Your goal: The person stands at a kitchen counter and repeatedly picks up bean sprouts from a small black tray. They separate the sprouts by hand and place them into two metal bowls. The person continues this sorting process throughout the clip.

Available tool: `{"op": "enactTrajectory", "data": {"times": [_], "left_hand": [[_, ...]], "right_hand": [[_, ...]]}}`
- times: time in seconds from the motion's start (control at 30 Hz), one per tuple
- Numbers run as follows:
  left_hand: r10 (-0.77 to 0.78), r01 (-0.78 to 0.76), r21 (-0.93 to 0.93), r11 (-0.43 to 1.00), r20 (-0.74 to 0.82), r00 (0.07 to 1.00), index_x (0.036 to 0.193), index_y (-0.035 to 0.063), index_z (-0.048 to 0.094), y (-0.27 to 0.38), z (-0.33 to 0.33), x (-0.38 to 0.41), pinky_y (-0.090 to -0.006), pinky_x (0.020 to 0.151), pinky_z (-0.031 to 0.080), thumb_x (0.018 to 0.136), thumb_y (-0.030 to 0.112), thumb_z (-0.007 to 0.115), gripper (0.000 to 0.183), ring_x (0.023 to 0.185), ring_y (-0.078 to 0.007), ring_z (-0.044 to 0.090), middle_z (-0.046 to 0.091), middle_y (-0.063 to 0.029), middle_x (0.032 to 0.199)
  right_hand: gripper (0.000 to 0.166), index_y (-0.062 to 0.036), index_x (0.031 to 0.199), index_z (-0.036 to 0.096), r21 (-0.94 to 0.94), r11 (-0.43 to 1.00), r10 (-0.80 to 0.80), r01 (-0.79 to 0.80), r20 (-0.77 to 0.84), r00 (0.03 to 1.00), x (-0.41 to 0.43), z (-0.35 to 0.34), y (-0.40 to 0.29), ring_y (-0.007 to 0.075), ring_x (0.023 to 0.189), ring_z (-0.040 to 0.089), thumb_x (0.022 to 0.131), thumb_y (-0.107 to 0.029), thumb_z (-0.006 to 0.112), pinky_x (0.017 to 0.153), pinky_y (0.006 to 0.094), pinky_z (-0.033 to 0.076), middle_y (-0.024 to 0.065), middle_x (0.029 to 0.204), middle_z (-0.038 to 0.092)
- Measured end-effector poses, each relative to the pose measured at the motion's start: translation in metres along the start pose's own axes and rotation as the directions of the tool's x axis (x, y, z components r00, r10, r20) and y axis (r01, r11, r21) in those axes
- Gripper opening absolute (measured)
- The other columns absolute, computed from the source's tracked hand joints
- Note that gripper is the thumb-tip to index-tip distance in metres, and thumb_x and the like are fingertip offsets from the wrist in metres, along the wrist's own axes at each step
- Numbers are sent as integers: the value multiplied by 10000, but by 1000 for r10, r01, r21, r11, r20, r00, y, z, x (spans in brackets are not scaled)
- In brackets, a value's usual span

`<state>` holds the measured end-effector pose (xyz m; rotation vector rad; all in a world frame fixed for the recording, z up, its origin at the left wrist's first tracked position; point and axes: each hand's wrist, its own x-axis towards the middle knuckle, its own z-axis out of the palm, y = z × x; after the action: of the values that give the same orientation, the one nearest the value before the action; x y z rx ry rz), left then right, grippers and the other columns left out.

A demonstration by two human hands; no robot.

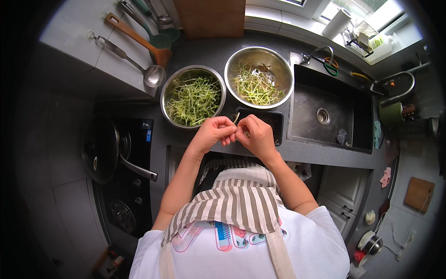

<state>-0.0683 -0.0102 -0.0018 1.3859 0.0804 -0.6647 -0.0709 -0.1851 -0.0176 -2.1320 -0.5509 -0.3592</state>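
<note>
My left hand (216, 134) and my right hand (257, 135) meet at the fingertips above the counter's front edge. Pinched between them is a thin pale sprout stem (237, 118), its upper end sticking up; the fingers hide the rest. Beyond my left hand stands a steel bowl (163, 101) heaped with green sprouts (197, 99). A second steel bowl (228, 59) lies farther back, holding paler sprouts (259, 87) with brownish bits along its far side. Partly behind my right hand is a black tray (278, 122) with small scraps in it.
To the right is a dark sink (310, 129) with a steel scrubber (341, 136) inside and scissors (330, 66) behind it. At left, a lidded pan (101, 150) sits on the gas stove (143, 202), handle pointing toward me. A ladle (154, 76) and other utensils hang on the wall.
</note>
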Motion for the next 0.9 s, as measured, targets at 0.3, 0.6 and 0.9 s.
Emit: {"op": "enactTrajectory", "data": {"times": [0.3,0.6,0.9], "left_hand": [[47,-44,-137,990,15,999,1073,-14,586,1,1,-6,-161,484,432,916,154,573,231,598,-45,544,639,-68,777],[-41,97,-290,952,194,980,940,25,546,4,-2,-7,-134,381,204,981,269,467,260,459,-4,308,455,26,596],[-79,172,-327,929,279,957,908,29,539,1,-2,-7,-138,377,234,980,234,454,233,461,-14,326,464,8,607]], "right_hand": [[89,-19,846,612,39,944,331,-329,-87,940,-28,-12,44,200,611,594,759,-12,632,569,302,475,93,787,589],[397,-12,1177,585,503,781,347,-370,143,927,-22,-18,51,63,746,498,790,46,523,702,214,449,51,1114,612],[214,9,1029,654,723,341,415,-601,458,786,1,-17,18,61,690,555,848,-106,667,627,199,449,36,869,672]]}}
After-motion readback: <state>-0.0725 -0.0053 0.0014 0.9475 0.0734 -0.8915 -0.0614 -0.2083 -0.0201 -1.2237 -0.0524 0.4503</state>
